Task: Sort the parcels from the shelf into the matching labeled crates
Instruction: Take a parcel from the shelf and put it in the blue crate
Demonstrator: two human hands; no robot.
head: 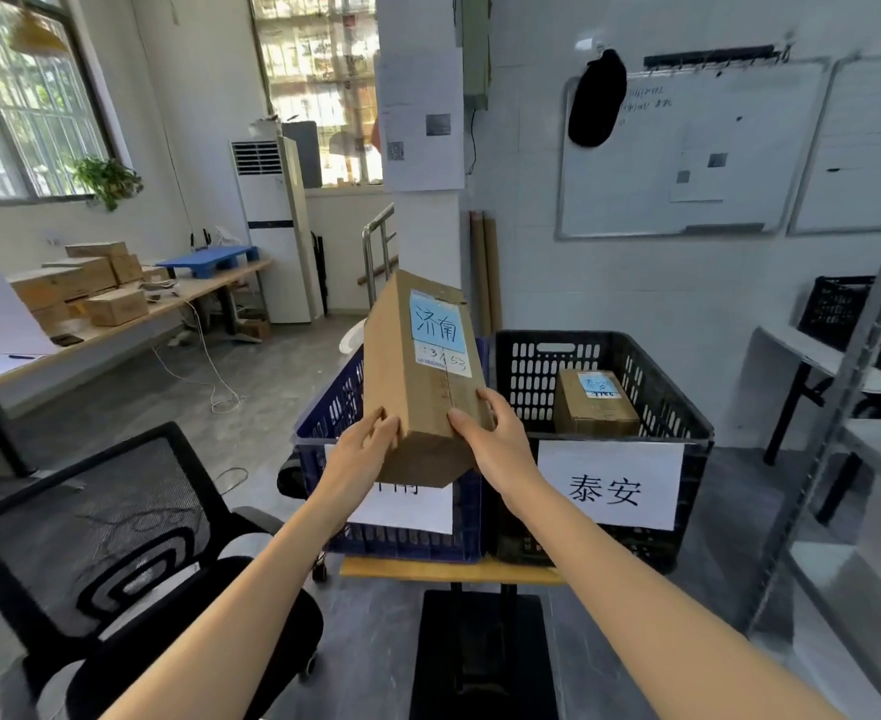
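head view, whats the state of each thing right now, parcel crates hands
held parcel, closed, tilted, raised over the blue crate, blue label facing the camera
left hand, grips the parcel's lower left corner
right hand, grips its lower right side
blue crate, open top, contents hidden
black crate, open top, holds one small parcel
small parcel, closed, lying inside the black crate

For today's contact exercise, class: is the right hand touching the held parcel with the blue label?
Touching. The head view shows the right hand gripping the parcel at its near right edge.
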